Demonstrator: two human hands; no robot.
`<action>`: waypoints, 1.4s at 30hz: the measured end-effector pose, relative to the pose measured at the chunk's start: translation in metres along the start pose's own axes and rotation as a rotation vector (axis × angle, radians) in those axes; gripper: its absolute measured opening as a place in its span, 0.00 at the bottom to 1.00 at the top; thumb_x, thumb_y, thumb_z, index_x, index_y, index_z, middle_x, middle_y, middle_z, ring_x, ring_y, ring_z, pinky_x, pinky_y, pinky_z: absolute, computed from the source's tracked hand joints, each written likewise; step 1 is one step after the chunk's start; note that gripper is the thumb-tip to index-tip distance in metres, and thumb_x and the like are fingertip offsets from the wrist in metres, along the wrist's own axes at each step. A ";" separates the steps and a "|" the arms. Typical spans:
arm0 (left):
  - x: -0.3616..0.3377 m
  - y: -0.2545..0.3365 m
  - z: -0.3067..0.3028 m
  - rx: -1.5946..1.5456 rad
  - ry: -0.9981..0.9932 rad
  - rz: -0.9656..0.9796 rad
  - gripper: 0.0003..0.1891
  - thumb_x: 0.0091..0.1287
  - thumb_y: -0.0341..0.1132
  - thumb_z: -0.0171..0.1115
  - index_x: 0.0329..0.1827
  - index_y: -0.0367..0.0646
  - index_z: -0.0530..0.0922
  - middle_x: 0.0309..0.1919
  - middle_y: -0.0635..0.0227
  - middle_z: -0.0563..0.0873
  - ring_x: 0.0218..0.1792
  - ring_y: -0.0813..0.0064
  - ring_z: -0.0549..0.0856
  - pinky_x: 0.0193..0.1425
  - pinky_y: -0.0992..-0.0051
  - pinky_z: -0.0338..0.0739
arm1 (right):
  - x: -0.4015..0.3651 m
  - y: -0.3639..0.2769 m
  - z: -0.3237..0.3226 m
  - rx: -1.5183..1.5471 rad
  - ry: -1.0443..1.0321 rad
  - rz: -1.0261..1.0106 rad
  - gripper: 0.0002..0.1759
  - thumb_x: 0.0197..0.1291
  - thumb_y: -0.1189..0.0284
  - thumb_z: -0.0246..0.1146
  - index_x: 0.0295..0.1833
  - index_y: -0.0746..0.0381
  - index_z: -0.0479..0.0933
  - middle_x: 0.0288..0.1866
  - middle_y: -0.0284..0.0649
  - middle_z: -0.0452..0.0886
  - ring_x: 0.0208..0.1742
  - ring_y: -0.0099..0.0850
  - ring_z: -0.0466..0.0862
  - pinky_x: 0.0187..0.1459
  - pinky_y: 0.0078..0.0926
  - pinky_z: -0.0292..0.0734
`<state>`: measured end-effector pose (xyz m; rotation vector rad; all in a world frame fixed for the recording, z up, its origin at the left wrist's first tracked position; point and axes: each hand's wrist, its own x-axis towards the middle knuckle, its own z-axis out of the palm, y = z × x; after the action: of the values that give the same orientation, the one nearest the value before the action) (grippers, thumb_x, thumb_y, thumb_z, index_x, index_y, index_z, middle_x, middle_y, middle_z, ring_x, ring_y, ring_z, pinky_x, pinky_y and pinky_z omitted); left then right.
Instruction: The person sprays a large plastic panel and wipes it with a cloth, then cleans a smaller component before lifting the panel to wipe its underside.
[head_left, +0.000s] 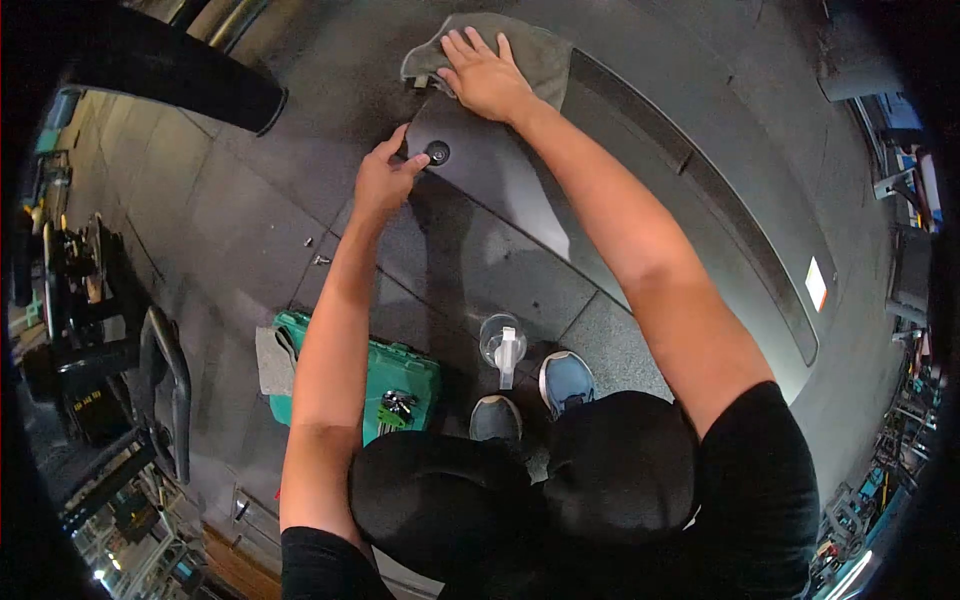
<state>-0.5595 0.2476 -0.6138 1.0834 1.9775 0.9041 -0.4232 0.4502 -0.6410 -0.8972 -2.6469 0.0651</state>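
Observation:
A long dark grey panel (500, 165) lies on the floor, with a raised rim along its far side. At its near-left end my left hand (385, 182) grips the edge, thumb on top beside a round black recessed fitting (437, 153) and fingers partly hidden. My right hand (487, 78) lies flat with spread fingers on a grey cloth (540, 62), which drapes over the panel's far-left end. Some of the cloth is covered by that hand.
A green tool case (405, 365) with a grey cloth (275, 362) and a set of hex keys (395, 408) sits near my left forearm. A clear spray bottle (505, 345) stands by my shoes. Small metal pieces (321, 260) lie on the tiles. Gym equipment (165, 380) lines the left.

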 end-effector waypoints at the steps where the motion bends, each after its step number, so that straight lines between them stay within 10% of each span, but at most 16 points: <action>1: -0.001 0.000 0.001 -0.038 0.009 0.017 0.31 0.66 0.34 0.76 0.74 0.44 0.78 0.48 0.62 0.90 0.46 0.76 0.86 0.54 0.73 0.79 | -0.015 0.001 -0.004 -0.013 0.036 0.042 0.36 0.82 0.51 0.43 0.85 0.60 0.58 0.87 0.44 0.59 0.88 0.45 0.53 0.82 0.66 0.44; 10: 0.006 -0.016 0.007 -0.083 0.039 0.216 0.29 0.67 0.32 0.75 0.72 0.39 0.79 0.52 0.61 0.91 0.51 0.76 0.87 0.58 0.75 0.78 | -0.269 0.097 -0.133 0.035 -0.133 0.330 0.33 0.81 0.57 0.51 0.85 0.57 0.59 0.85 0.47 0.62 0.84 0.47 0.62 0.81 0.51 0.57; 16: 0.010 -0.020 0.003 -0.138 0.027 0.199 0.27 0.68 0.30 0.74 0.72 0.40 0.80 0.54 0.63 0.92 0.52 0.77 0.88 0.60 0.76 0.78 | -0.566 0.156 -0.247 -0.161 -0.176 0.669 0.33 0.81 0.60 0.50 0.86 0.56 0.57 0.89 0.43 0.56 0.89 0.43 0.52 0.85 0.52 0.42; 19: 0.004 -0.010 0.003 -0.105 0.039 0.128 0.27 0.69 0.30 0.73 0.72 0.39 0.80 0.55 0.64 0.91 0.54 0.78 0.87 0.61 0.77 0.77 | -0.599 0.146 -0.261 -0.136 -0.147 0.767 0.33 0.81 0.60 0.49 0.87 0.56 0.57 0.90 0.42 0.53 0.90 0.42 0.48 0.86 0.54 0.39; 35: 0.019 -0.033 -0.003 -0.127 -0.024 0.137 0.27 0.71 0.31 0.72 0.73 0.41 0.79 0.50 0.71 0.90 0.46 0.80 0.85 0.56 0.77 0.78 | -0.124 -0.007 -0.063 0.032 -0.089 -0.094 0.36 0.82 0.53 0.47 0.85 0.63 0.55 0.89 0.47 0.54 0.89 0.46 0.50 0.85 0.59 0.43; 42: 0.018 -0.025 -0.011 0.052 -0.091 0.173 0.29 0.69 0.33 0.74 0.73 0.37 0.78 0.49 0.61 0.92 0.46 0.76 0.85 0.55 0.73 0.78 | -0.079 -0.069 -0.024 -0.036 0.103 -0.018 0.35 0.80 0.53 0.51 0.83 0.62 0.62 0.86 0.46 0.62 0.87 0.46 0.57 0.82 0.64 0.48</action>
<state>-0.5857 0.2508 -0.6336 1.3178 1.8635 0.8808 -0.3969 0.3466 -0.6321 -0.8640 -2.5675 -0.0322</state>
